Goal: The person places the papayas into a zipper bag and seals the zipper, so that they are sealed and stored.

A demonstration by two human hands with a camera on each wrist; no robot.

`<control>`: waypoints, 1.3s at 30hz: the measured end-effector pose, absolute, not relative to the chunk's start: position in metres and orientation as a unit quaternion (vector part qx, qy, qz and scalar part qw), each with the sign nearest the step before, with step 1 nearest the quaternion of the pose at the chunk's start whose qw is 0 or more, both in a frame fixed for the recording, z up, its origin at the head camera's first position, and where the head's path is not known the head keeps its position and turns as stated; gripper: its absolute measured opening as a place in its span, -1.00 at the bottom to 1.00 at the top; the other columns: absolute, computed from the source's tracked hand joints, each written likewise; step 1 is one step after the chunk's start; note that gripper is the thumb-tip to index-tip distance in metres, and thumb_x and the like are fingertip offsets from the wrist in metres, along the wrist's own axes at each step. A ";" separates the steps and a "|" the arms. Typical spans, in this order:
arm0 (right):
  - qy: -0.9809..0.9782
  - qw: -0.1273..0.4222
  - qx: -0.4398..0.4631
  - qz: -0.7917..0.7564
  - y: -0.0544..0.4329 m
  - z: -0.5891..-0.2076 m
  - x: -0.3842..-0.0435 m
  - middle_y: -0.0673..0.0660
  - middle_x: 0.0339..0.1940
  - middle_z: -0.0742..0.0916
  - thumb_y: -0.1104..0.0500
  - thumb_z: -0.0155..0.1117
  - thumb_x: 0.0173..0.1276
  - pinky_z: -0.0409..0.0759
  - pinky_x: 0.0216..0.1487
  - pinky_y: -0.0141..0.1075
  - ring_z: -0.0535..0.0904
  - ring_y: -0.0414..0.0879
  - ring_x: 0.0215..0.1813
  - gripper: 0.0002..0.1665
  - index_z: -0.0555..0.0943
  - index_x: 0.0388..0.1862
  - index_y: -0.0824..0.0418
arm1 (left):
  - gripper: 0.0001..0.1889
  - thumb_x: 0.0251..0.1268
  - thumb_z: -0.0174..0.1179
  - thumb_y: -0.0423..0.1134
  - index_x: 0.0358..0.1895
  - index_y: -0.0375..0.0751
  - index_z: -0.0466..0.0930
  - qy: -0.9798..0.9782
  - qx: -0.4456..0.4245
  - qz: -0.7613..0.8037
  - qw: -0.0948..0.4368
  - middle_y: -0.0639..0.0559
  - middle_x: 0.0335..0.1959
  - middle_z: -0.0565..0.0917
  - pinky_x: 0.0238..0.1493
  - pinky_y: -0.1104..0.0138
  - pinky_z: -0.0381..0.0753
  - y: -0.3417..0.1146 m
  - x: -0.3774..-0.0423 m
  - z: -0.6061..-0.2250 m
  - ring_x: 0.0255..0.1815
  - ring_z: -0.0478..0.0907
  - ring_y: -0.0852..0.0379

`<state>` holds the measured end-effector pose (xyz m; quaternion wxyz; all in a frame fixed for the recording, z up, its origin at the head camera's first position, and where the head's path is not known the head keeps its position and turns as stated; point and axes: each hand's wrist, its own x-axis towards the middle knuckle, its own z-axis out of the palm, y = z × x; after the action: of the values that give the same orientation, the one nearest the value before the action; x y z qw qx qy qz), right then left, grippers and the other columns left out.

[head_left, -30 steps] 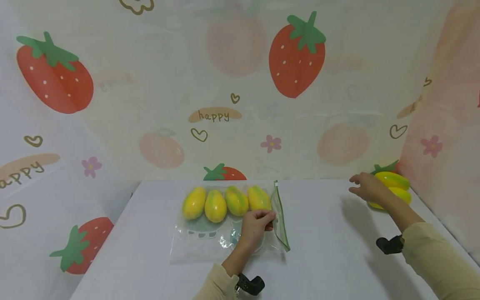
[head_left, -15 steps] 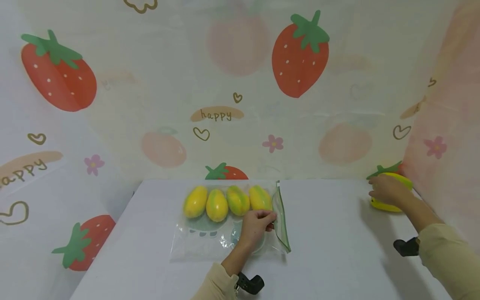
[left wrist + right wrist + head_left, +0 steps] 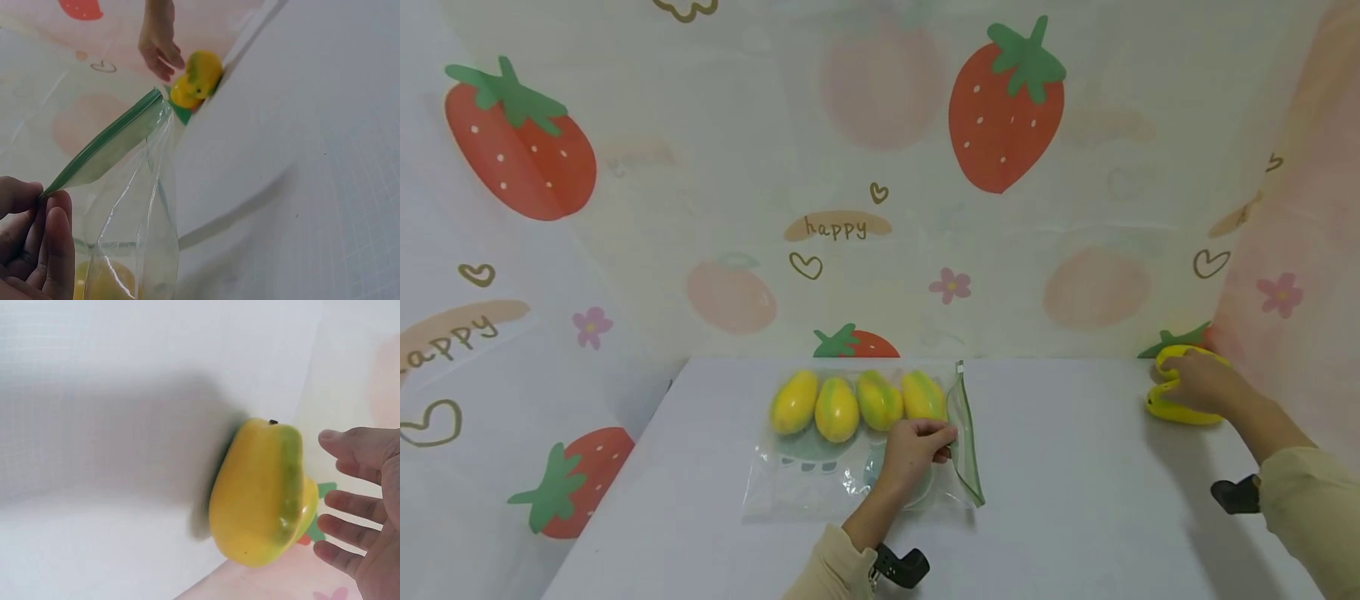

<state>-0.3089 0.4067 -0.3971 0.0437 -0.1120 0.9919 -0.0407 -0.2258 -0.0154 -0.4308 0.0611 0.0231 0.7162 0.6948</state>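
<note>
My left hand (image 3: 912,454) pinches the green zip edge (image 3: 103,142) of a clear zip-lock bag (image 3: 797,496) between thumb and fingers. Inside the bag, several yellow papayas (image 3: 837,410) streaked with green lie in a row along its far side. Over at the right end of the table, my right hand (image 3: 1213,385) reaches across two loose papayas, partly covering both in the head view. The nearer papaya (image 3: 253,500) has a small black stem end; the farther papaya (image 3: 309,503) shows mostly hidden behind it. The right hand's fingers are spread, and a gap separates them from the nearer papaya.
The white table (image 3: 1060,483) ends at the back against a cloth wall (image 3: 880,167) printed with strawberries. A pinkish side cloth (image 3: 1292,367) borders the right edge close to the loose papayas. Dark wrist-worn devices (image 3: 904,568) show beside both sleeves.
My right hand has moved right, from left of the loose papayas to over them. The left hand keeps its pinch on the bag; the bag and papayas stay in place.
</note>
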 end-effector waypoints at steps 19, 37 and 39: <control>0.993 0.069 -0.061 -0.068 0.432 -0.422 -0.313 0.57 -0.02 0.57 0.28 0.39 0.09 0.39 0.14 0.34 0.47 0.37 -0.07 -0.39 0.48 0.09 0.59 | -0.78 0.25 0.28 -0.34 -0.17 -0.48 0.69 0.718 -0.006 0.693 0.069 0.07 -0.47 0.66 -0.39 0.43 0.68 -0.009 -0.243 -0.458 -0.56 0.54 0.28; 0.996 0.036 -0.053 -0.061 0.438 -0.431 -0.306 0.63 0.04 0.48 0.37 0.40 0.00 0.32 0.18 0.41 0.36 0.50 0.00 -0.33 0.45 0.12 0.57 | -0.78 0.24 0.27 -0.37 -0.18 -0.54 0.67 0.710 0.004 0.701 0.067 0.08 -0.51 0.65 -0.38 0.42 0.69 -0.011 -0.229 -0.436 -0.57 0.54 0.27; 0.997 0.022 -0.063 -0.049 0.440 -0.434 -0.304 0.63 0.03 0.49 0.34 0.40 0.03 0.32 0.18 0.41 0.34 0.52 0.01 -0.36 0.46 0.11 0.57 | -0.78 0.25 0.27 -0.36 -0.18 -0.53 0.67 0.710 0.003 0.700 0.070 0.09 -0.51 0.65 -0.38 0.42 0.69 -0.010 -0.233 -0.443 -0.56 0.54 0.27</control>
<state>-0.3039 0.4396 -0.4335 0.0216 -0.0630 0.9966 -0.0489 -0.2331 -0.0104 -0.4429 0.0704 0.0031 0.7102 0.7005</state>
